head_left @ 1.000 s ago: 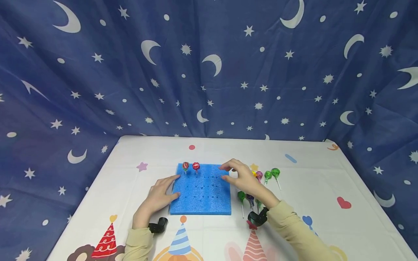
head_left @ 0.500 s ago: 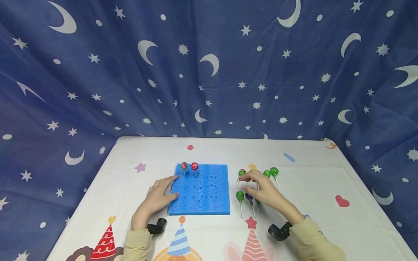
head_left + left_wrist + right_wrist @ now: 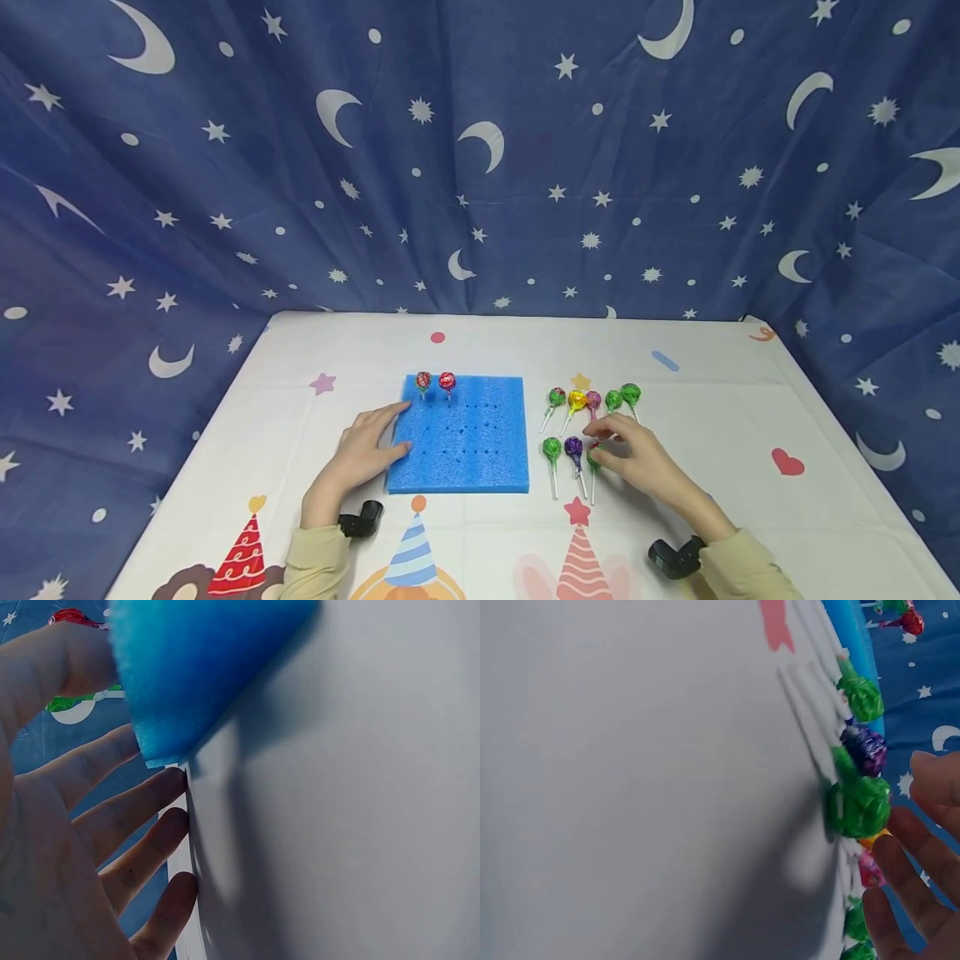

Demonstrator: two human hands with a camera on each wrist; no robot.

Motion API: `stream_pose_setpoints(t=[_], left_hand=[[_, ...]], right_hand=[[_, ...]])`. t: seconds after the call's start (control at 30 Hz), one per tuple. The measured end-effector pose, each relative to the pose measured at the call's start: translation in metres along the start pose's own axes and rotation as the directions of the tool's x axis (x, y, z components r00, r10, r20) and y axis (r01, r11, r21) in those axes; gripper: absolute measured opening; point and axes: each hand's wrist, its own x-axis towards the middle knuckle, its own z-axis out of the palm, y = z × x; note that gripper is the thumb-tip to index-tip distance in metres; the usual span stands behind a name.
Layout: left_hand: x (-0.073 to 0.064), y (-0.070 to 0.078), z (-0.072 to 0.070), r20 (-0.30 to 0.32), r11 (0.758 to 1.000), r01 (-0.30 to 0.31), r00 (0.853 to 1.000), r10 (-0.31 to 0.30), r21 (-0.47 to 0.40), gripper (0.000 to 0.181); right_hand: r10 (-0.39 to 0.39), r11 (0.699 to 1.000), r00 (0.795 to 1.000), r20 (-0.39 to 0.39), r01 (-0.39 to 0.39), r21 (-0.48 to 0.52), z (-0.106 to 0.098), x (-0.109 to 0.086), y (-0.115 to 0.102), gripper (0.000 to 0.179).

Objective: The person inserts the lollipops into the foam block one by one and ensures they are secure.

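Two lollipops (image 3: 436,381) stand in the foam (image 3: 459,477) at its 11 o'clock; eight lie loose on the surface (image 3: 712,442) toward 3: early going, I judge remotely. My left hand (image 3: 366,447), fingers spread, rests at 9 o'clock; my right hand's (image 3: 641,456) fingers, apart, near a green lollipop (image 3: 860,808).

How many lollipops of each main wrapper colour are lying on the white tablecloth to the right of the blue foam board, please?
Mainly green lollipops: 5
Yellow lollipop: 1
Pink lollipop: 1
Purple lollipop: 1
Total: 8
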Motion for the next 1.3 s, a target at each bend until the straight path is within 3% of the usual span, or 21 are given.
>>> stream_pose_setpoints(t=[0.53,1.03,1.3], left_hand=[[0.001,-0.003,0.003,-0.004,1.0,0.002,1.0,-0.001,0.01,0.063],[0.0,-0.001,0.001,-0.002,1.0,0.003,1.0,-0.003,-0.008,0.063],[-0.001,0.0,0.0,-0.009,1.0,-0.005,1.0,0.005,-0.005,0.063]], right_hand=[[0.059,0.998,0.998,0.019,-0.059,0.005,0.007,-0.011,0.019,0.035],[0.027,0.996,1.0,0.011,-0.026,-0.086,0.009,-0.011,0.019,0.034],[0.063,0.998,0.998,0.03,-0.063,-0.013,0.006,-0.009,0.018,0.031]])
